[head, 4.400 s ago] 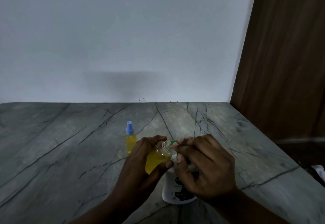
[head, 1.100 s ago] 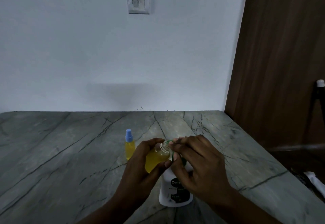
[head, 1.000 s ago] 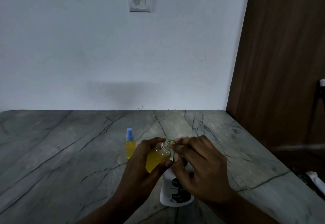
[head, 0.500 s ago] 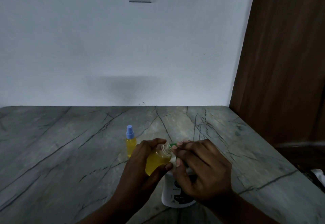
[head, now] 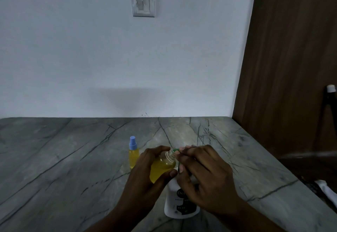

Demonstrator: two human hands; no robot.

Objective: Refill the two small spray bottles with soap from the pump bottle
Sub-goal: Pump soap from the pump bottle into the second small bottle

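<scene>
Near centre, the left hand [head: 144,179] grips a tilted, yellow-filled open bottle [head: 161,168] at the green spout of the white pump bottle [head: 177,200], whose top the right hand [head: 206,177] clasps. A blue-capped bottle [head: 133,154] stands just left on the veined grey worktop [head: 63,159], with a pale wall [head: 109,58] behind.

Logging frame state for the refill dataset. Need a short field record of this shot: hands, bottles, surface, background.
left hand: grips small clear uncapped bottle of yellow liquid, tilted, neck at the nozzle tip
right hand: curled over green pump nozzle of white plastic pump bottle
pump bottle: stands on the counter, below both hands
second bottle: small yellow spray bottle with blue cap, upright, capped, untouched, left of the hands
surface: grey veined stone counter
background: white wall switch, brown wooden door
</scene>
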